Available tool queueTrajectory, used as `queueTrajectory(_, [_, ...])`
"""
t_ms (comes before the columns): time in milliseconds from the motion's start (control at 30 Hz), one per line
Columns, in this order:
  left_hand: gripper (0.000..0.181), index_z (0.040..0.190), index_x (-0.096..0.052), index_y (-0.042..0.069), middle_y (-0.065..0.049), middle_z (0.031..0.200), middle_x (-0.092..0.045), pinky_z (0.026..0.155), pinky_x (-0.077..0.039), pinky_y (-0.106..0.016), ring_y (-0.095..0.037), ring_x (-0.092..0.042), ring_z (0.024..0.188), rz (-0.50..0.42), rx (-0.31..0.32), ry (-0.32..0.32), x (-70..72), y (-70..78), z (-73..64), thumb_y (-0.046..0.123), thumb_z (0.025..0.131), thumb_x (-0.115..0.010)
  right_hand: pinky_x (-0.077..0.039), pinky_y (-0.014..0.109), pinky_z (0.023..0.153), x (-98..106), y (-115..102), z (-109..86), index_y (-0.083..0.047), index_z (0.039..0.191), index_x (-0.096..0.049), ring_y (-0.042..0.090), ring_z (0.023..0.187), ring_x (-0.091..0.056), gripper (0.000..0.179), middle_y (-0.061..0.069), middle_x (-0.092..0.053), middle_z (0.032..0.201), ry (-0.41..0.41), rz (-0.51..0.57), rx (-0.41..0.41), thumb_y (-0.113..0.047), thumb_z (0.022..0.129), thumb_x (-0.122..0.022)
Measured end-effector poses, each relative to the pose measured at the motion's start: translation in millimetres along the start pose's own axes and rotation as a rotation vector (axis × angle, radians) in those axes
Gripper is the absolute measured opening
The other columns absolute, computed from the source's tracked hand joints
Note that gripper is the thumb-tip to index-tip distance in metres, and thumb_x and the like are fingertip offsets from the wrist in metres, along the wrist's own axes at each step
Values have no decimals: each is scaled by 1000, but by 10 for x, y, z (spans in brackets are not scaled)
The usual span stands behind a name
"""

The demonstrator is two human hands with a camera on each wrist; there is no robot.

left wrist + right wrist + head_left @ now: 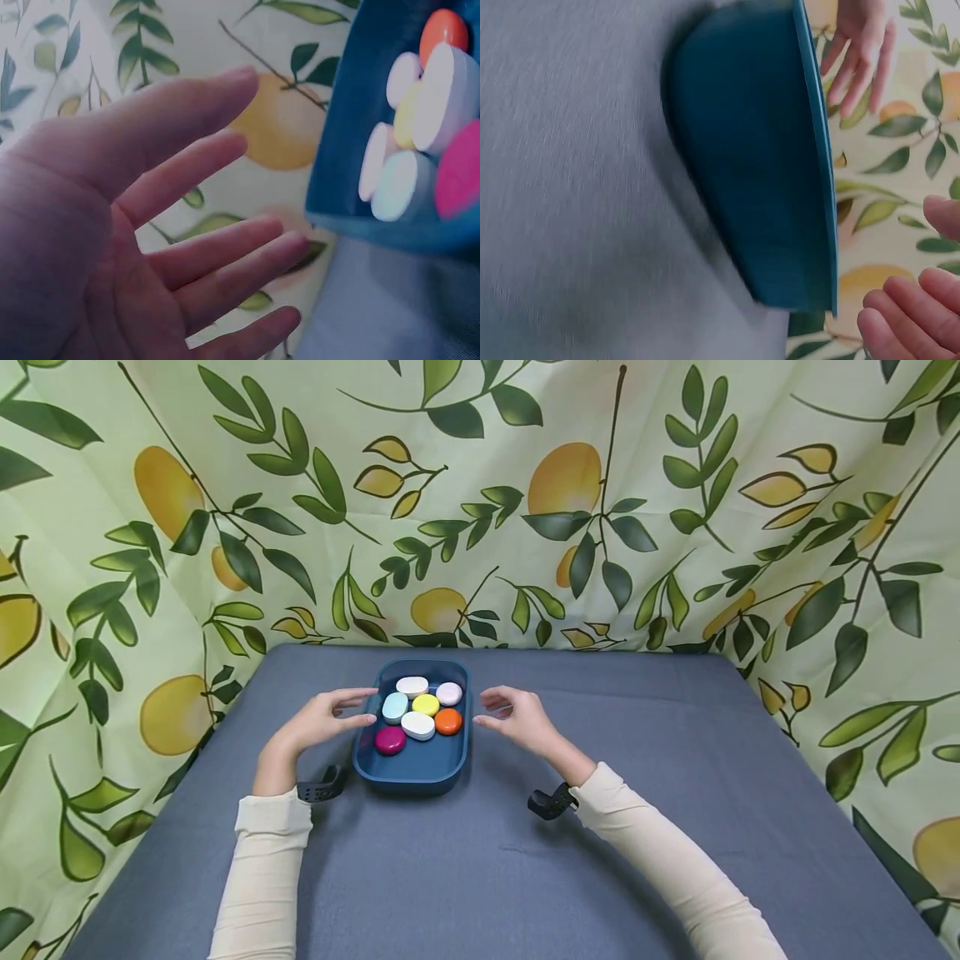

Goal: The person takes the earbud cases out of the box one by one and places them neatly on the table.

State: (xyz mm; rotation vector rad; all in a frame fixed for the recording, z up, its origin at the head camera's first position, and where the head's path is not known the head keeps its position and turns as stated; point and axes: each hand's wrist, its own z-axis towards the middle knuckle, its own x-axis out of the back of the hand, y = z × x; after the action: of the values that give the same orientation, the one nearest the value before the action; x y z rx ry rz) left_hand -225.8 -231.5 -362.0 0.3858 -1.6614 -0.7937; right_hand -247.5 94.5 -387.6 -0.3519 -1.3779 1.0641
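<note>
A deep blue rectangular tub [408, 770] with rounded corners stands on the table, seen from its side in the right wrist view. Several smooth, pebble-like pieces lie inside: a magenta one [390, 741], an orange one [448, 722], a yellow one [425, 705], a pale blue one [395, 708], a lilac one [449, 694] and white ovals [417, 726]. My left hand [324, 717] is at the tub's left side, fingers spread and holding nothing; a gap to the wall shows in the left wrist view. On the opposite side my right hand [521, 717] hovers beside the rim, fingers slightly bent, also holding nothing.
Grey-blue cloth covers the table [465, 877]. A curtain [480, 510] printed with leaves and yellow fruit hangs behind the table and along both sides. Each wrist carries a black band mount, the left one [321, 785] near the tub's front left corner.
</note>
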Motion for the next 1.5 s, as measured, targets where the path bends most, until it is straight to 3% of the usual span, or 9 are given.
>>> queueTrajectory(133, [62, 145, -42, 7, -26, 151, -39, 109, -37, -59, -46, -41, 137, -109, 3, -62, -38, -191, 4, 30, 92, -64, -57, 41, 87, -154, -91, 32, 7, 115, -63, 31, 99, -69, 40, 22, -71, 109, -10, 41, 15, -13, 82, -75])
queueTrajectory(400, [68, 151, -32, 15, -25, 158, -26, 113, -27, -65, -48, -27, 144, -312, 19, -154, -206, -579, 53, 25, 92, -64, -58, 34, 86, -451, -278, 110, 7, 114, -64, 30, 100, -69, 40, 23, -71, 109, -96, 103, 1, -12, 81, -76])
queueTrajectory(700, [75, 154, -21, 11, -26, 161, -14, 113, -23, -67, -53, -20, 144, -477, -55, -185, -293, -727, 55, 15, 91, -62, -57, 34, 88, -722, -390, 241, 5, 112, -66, 28, 101, -70, 39, 20, -72, 110, -91, 19, -100, -13, 80, -77])
queueTrajectory(933, [75, 154, -20, 11, -26, 161, -13, 113, -23, -68, -54, -22, 143, -505, -66, -196, -315, -772, 66, 14, 91, -61, -53, 39, 94, -883, -437, 359, 3, 115, -66, 28, 104, -66, 42, 18, -71, 112, -48, -83, -203, -15, 79, -78])
queueTrajectory(1267, [75, 154, -21, 13, -25, 161, -13, 113, -24, -68, -54, -22, 143, -490, -60, -199, -310, -792, 81, 17, 91, -63, -52, 33, 95, -1061, -450, 502, -4, 118, -67, 21, 106, -63, 47, 10, -70, 118, -50, -239, -347, -20, 77, -81])
queueTrajectory(1500, [74, 154, -22, 12, -25, 161, -14, 113, -24, -67, -54, -22, 143, -488, -60, -190, -308, -798, 73, 15, 92, -62, -54, 30, 86, -1121, -414, 526, -4, 108, -72, 18, 91, -64, 36, 8, -73, 108, -28, -327, -275, -18, 76, -82])
